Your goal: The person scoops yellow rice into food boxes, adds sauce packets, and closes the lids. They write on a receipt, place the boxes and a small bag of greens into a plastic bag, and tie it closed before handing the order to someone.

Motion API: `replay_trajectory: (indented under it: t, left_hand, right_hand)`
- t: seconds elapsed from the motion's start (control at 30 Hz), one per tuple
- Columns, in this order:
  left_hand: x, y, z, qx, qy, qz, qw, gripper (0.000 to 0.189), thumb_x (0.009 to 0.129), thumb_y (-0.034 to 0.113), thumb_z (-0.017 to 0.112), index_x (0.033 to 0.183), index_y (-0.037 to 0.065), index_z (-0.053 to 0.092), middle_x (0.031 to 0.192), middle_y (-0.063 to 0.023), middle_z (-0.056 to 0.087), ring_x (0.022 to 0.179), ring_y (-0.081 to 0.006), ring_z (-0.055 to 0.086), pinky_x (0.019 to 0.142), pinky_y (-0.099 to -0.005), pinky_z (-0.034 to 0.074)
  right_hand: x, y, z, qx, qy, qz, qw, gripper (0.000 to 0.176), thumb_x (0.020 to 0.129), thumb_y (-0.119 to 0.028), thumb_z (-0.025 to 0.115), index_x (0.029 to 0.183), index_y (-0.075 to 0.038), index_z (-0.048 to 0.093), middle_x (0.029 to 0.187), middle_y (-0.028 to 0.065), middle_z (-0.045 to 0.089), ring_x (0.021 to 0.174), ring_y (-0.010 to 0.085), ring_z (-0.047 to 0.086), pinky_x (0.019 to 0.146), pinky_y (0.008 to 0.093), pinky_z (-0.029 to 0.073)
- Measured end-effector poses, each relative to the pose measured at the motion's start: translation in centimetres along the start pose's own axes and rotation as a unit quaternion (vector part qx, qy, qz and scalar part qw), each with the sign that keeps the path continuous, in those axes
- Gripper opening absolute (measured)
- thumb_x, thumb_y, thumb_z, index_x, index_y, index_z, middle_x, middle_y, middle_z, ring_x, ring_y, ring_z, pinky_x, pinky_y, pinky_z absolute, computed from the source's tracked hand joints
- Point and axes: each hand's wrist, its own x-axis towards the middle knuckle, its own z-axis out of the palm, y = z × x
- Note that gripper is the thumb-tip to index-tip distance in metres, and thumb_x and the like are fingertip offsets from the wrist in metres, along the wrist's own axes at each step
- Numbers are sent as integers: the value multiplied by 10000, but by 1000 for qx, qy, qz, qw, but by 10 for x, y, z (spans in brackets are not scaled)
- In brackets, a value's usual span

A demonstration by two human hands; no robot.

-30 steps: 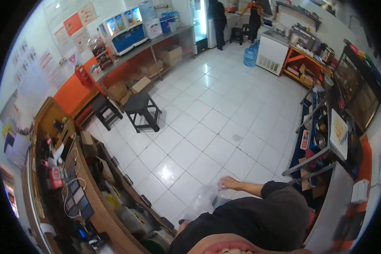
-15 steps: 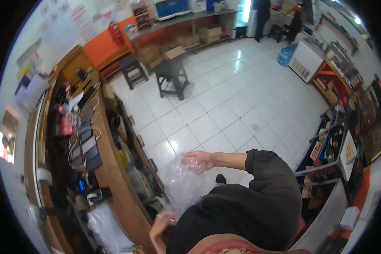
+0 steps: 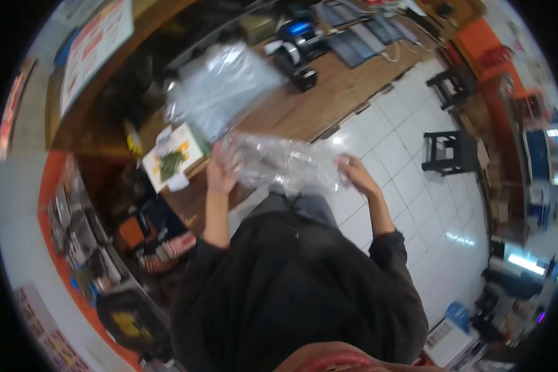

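Observation:
A clear plastic bag [image 3: 285,162] is stretched between my two hands in front of my body, at the edge of the wooden counter. My left hand [image 3: 221,168] grips its left end, with the fingers partly blurred. At the bag's right end, my right hand [image 3: 354,173] pinches the plastic over the tiled floor. Just beyond the bag, a stack of clear plastic sheets or bags [image 3: 223,87] lies on the counter. Close to my left hand is a book or box with a leaf picture [image 3: 175,158].
The wooden counter [image 3: 319,108] runs across the top, bearing a small dark device with a blue light [image 3: 301,34] and several phones or tablets [image 3: 359,43] with cables. Dark stools [image 3: 449,153] stand on the white tiled floor [image 3: 409,229]. Shelves [image 3: 87,235] line the left.
My view has swung left toward the counter. The bag, held hanging between my hands before, is now spread sideways between them over the counter's edge.

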Motion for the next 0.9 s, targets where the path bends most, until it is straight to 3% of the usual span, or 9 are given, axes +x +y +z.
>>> replay_trajectory:
  t: [0.1, 0.2, 0.3, 0.4, 0.43, 0.53, 0.63, 0.73, 0.9]
  left_hand:
    - [18, -24, -41, 75, -51, 5, 996, 186, 904, 199, 592, 1032, 66, 587, 845, -22, 596, 638, -95, 536, 535, -242, 468]
    - [20, -46, -45, 126, 53, -42, 990, 193, 867, 174, 625, 1019, 61, 591, 850, -21, 586, 601, -84, 501, 518, -244, 447]
    - [36, -55, -83, -13, -142, -63, 988, 114, 888, 167, 574, 940, 65, 576, 667, 25, 485, 437, -57, 353, 435, -214, 318]
    - [7, -32, -14, 80, 291, -82, 950, 198, 870, 201, 584, 991, 44, 578, 704, -20, 537, 416, -84, 353, 429, -216, 315]
    - [4, -23, -58, 54, 92, -123, 987, 382, 845, 240, 629, 1191, 95, 560, 1014, -117, 582, 637, -147, 537, 661, -342, 510]
    - [3, -9, -6, 372, 114, 98, 916, 380, 869, 246, 607, 1210, 92, 542, 1008, -115, 607, 671, -134, 574, 629, -321, 502]
    - [10, -9, 12, 381, 74, 6, 922, 451, 882, 251, 599, 1284, 69, 509, 973, -92, 634, 748, -121, 599, 584, -266, 494]
    - [39, -38, -12, 327, 141, 39, 933, 488, 901, 295, 592, 1323, 65, 508, 839, -58, 637, 633, -86, 567, 458, -193, 426]
    - [18, -13, 23, 415, 219, 176, 865, 239, 858, 204, 629, 1033, 45, 600, 1114, -93, 604, 957, -225, 583, 819, -390, 479]
  right_hand:
    - [45, -43, 36, -397, 275, -360, 798, 285, 848, -112, 602, 1093, 7, 518, 906, 177, 567, 863, 325, 564, 763, 371, 453]
    - [68, -93, 73, -337, -1, -496, 800, 437, 812, -60, 610, 1219, -2, 461, 1086, 222, 522, 1003, 385, 521, 884, 412, 428]
    - [114, -55, 108, -320, -279, -344, 838, 643, 768, -117, 696, 1332, -74, 390, 1138, 224, 484, 1026, 394, 533, 912, 434, 431]
    - [159, -47, 102, -546, -184, -315, 754, 855, 701, -200, 775, 1417, -157, 310, 1220, 229, 440, 1070, 416, 528, 915, 433, 448]
    - [169, -53, 100, -548, -199, -321, 747, 855, 701, -200, 775, 1417, -157, 310, 1220, 229, 440, 1070, 416, 528, 915, 433, 448]
    - [166, -56, 98, -648, -228, -289, 667, 976, 658, -278, 809, 1454, -229, 246, 1289, 241, 400, 1100, 453, 521, 884, 431, 480]
    - [159, -75, 112, -733, -286, -230, 574, 823, 739, -249, 731, 1437, -190, 298, 1350, 260, 398, 1106, 470, 528, 871, 450, 501]
    - [167, -81, 122, -517, -374, -380, 670, 743, 759, -235, 700, 1402, -124, 344, 1370, 237, 407, 1132, 460, 519, 884, 470, 493]
    - [189, -90, 124, -745, -284, -229, 558, 959, 714, -485, 740, 1443, -103, 247, 1465, 199, 286, 1238, 432, 435, 960, 456, 451]
